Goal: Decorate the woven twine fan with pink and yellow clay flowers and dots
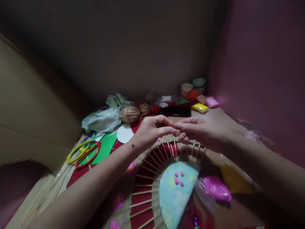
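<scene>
My left hand [159, 128] and my right hand [202, 130] meet at the fingertips above the far rim of a woven fan-shaped piece [156, 190]. Both are closed in a pinch; whatever lies between the fingers is too small or hidden to make out. Thin sticks radiate between the piece's twine bands, and pink flowers [131, 168] sit on its outer band. Its half-round centre is covered with light blue floral fabric [176, 200], on which several small pink ovals [179, 179] lie grouped. Beside the fabric, under my right forearm, is a plastic bag of bright pink clay [217, 188].
Scissors [88, 154] lie on green sheet [107, 144] at left, near bundled sticks [43, 197]. Twine balls [130, 114], crumpled cloth [102, 119] and a black phone-like object [176, 111] stand behind my hands. Cups [186, 90] and coloured packets [200, 107] sit at the back right.
</scene>
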A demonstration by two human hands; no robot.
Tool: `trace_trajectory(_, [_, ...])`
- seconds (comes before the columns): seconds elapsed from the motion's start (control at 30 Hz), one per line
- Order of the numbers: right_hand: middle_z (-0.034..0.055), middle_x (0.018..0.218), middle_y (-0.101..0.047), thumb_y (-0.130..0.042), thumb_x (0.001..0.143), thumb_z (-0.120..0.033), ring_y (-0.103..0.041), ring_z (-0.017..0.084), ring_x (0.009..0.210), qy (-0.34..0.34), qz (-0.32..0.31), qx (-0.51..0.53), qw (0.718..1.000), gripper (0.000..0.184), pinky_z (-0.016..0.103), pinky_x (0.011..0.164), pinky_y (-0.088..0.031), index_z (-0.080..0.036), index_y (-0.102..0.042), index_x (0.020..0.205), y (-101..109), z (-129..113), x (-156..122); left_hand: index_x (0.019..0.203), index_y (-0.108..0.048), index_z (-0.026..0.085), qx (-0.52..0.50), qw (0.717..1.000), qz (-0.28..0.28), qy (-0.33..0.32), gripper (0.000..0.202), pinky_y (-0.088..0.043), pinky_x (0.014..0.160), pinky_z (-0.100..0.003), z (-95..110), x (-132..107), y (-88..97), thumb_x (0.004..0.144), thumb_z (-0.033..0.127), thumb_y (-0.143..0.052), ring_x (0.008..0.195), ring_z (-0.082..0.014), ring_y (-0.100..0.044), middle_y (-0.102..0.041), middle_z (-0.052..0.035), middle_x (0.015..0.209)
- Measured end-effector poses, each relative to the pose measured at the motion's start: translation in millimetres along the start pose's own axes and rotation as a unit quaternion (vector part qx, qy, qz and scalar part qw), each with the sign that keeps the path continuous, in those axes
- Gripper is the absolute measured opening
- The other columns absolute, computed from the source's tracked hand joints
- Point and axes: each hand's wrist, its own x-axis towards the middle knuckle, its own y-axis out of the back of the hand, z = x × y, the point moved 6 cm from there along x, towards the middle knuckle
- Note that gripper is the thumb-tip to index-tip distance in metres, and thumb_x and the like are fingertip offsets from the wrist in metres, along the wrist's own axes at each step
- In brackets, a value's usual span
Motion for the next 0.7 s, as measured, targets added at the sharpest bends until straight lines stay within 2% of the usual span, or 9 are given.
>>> trace_trajectory(0.1, [0.0015,0.068,-0.061,-0.071,0.074,-0.025,-0.057,0.009,0.058,-0.001,-0.019,0.123,0.992,0.017,0.021,0.056,-0.046,-0.012,-0.067,0.084,-7.0,4.7,11.8,0.076,-0.066,0.013,0.067,0.994,0.015,-0.091,0.008,-0.047,0.071,-0.024,12.2,0.6,-2.0,0.073,0.019,-0.072,0.073,-0.0124,-0.06,-0.066,-0.003,0.077])
trace_trajectory(0.2, [0.0014,0.067,-0.063,-0.07,0.073,-0.017,-0.06,0.01,0.058,-0.019,0.01,0.159,0.987,0.009,0.02,0.056,-0.047,-0.013,-0.067,0.08,-3.7,11.3,16.7,0.073,-0.064,0.015,0.18,0.968,0.046,-0.168,0.007,-0.043,0.066,-0.023,18.8,0.3,-0.2,0.075,0.019,-0.07,0.07,-0.0115,-0.054,-0.061,-0.0017,0.074])
trace_trajectory(0.27, [0.0017,0.067,-0.063,-0.069,0.072,-0.013,-0.061,0.01,0.058,-0.042,0.027,0.165,0.985,0.007,0.019,0.053,-0.046,-0.012,-0.066,0.079,-0.7,15.5,17.0,0.072,-0.062,0.016,0.215,0.958,0.053,-0.184,0.008,-0.041,0.063,-0.023,17.1,1.5,-0.2,0.077,0.018,-0.067,0.068,-0.0112,-0.052,-0.059,-0.0009,0.073])
trace_trajectory(0.4, [0.002,0.067,-0.062,-0.066,0.074,-0.01,-0.059,0.009,0.057,-0.07,0.024,0.188,0.979,0.005,0.018,0.05,-0.046,-0.011,-0.066,0.079,0.1,18.9,16.3,0.073,-0.06,0.015,0.207,0.96,0.038,-0.185,0.008,-0.041,0.064,-0.023,10.5,5.2,-4.1,0.078,0.017,-0.066,0.07,-0.0113,-0.052,-0.058,-0.0013,0.075])
trace_trajectory(0.5, [0.0013,0.063,-0.061,-0.064,0.074,-0.008,-0.057,0.009,0.056,-0.088,0.016,0.198,0.976,0.006,0.019,0.051,-0.046,-0.012,-0.065,0.078,-1.6,21.1,16.2,0.082,-0.061,0.013,0.172,0.973,0.004,-0.155,0.007,-0.042,0.065,-0.023,5.4,8.8,-8.5,0.078,0.018,-0.065,0.072,-0.0121,-0.054,-0.06,-0.0024,0.078])
trace_trajectory(0.6, [0.0006,0.062,-0.06,-0.065,0.073,-0.009,-0.055,0.009,0.055,-0.086,0.017,0.192,0.977,0.005,0.019,0.05,-0.046,-0.013,-0.064,0.076,-1.4,21.3,17.6,0.093,-0.06,0.014,0.094,0.989,-0.053,-0.102,0.021,-0.043,0.063,-0.023,-1.0,14.7,-9.0,0.075,0.02,-0.068,0.07,-0.0127,-0.056,-0.061,-0.0017,0.078])
trace_trajectory(0.7, [0.0016,0.065,-0.061,-0.067,0.071,-0.01,-0.057,0.009,0.057,-0.079,0.041,0.17,0.981,0.006,0.019,0.05,-0.046,-0.013,-0.063,0.072,4.5,21.5,20.0,0.102,-0.058,0.014,0.019,0.996,-0.058,-0.068,0.037,-0.045,0.066,-0.024,-8.5,24.5,5.2,0.07,0.024,-0.072,0.072,-0.013,-0.057,-0.061,-0.0018,0.081])
